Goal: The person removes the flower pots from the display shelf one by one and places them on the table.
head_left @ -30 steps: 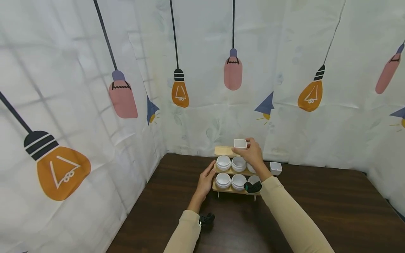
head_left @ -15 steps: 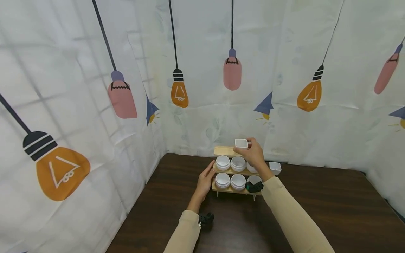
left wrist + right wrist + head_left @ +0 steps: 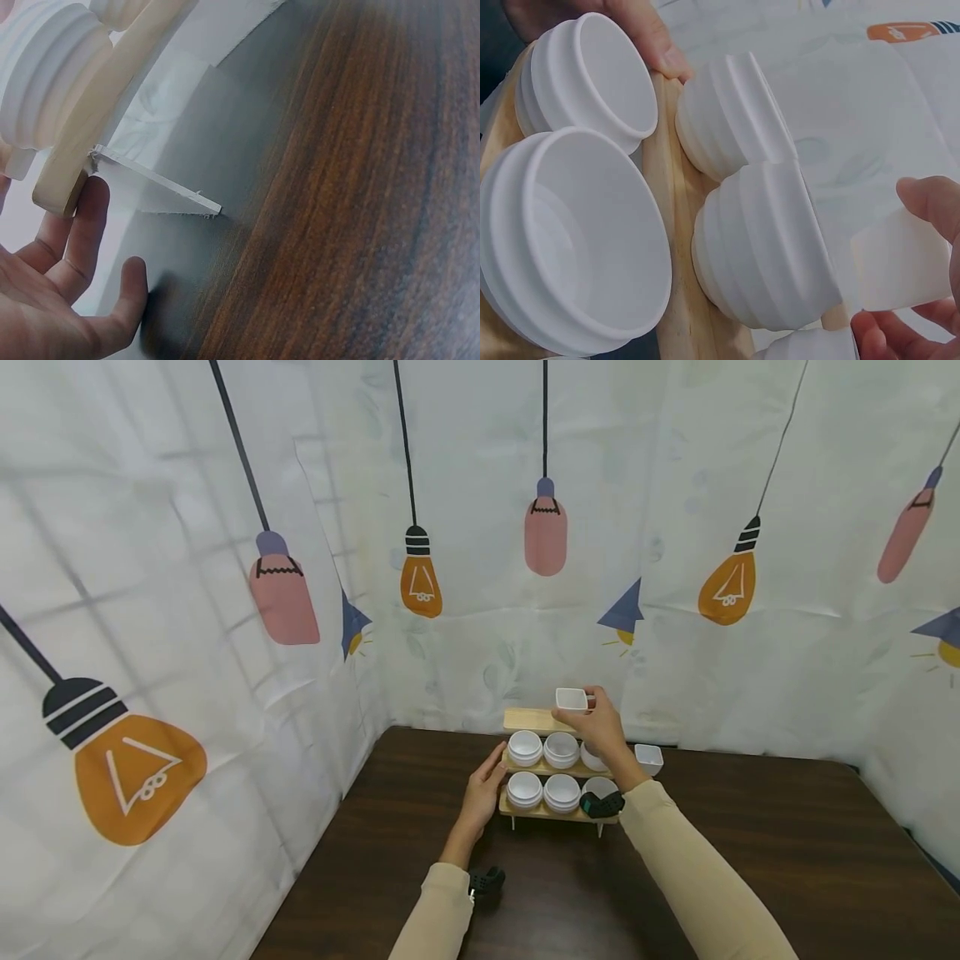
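My right hand (image 3: 602, 724) pinches a small white square cup (image 3: 572, 700) between thumb and fingers, raised over the top shelf of a three-step wooden rack (image 3: 529, 719). In the right wrist view, the same cup (image 3: 900, 259) hangs beside the middle-row bowls, apart from them. My left hand (image 3: 482, 791) holds the rack's left end; the left wrist view has its fingertips against the underside of a shelf end (image 3: 64, 191). White ribbed round bowls (image 3: 525, 747) fill the middle and lower shelves, the right-hand ones partly hidden by my right forearm.
Another white square cup (image 3: 649, 758) stands on the dark wooden table (image 3: 757, 827), right of the rack. A white curtain (image 3: 480, 643) printed with lamps hangs close behind the rack. Thin white legs (image 3: 161, 180) prop the rack up.
The head view has shifted slightly, so the scene sits a little further left. The right hand keeps the cup over the top shelf with hardly any movement; the left hand stays at the rack.
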`<state>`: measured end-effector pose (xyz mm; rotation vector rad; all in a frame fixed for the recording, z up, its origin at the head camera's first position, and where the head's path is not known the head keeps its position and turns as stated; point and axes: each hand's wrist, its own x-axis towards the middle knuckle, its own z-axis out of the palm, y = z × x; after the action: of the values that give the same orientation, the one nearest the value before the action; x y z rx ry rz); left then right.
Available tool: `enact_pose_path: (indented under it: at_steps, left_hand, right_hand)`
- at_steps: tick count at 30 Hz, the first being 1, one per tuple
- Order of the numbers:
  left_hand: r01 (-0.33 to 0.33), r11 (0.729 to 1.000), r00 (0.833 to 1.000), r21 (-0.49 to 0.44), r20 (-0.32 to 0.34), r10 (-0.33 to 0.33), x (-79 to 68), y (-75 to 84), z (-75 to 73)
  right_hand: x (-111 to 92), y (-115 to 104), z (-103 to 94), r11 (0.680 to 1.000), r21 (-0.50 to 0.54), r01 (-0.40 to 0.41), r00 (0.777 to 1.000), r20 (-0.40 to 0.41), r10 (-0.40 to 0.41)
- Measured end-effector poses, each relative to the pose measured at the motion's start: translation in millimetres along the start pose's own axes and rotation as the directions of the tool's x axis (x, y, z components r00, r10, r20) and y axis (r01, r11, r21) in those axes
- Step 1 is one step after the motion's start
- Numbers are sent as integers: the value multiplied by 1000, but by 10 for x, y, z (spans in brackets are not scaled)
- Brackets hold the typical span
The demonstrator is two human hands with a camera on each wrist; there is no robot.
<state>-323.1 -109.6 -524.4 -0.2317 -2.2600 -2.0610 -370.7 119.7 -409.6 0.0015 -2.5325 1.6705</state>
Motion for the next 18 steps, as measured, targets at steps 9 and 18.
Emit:
enact_pose_path:
  at_steps: [9, 18]
  left_hand:
    - [35, 999, 999, -3, -3, -35, 14, -5, 11]
    - [22, 1000, 1000, 18, -14, -22, 18, -18, 7]
  right_hand:
    - [20, 13, -48, 999, 26, -19, 1000, 13, 18]
    - [-14, 48, -85, 998, 61, 7, 1000, -31, -5]
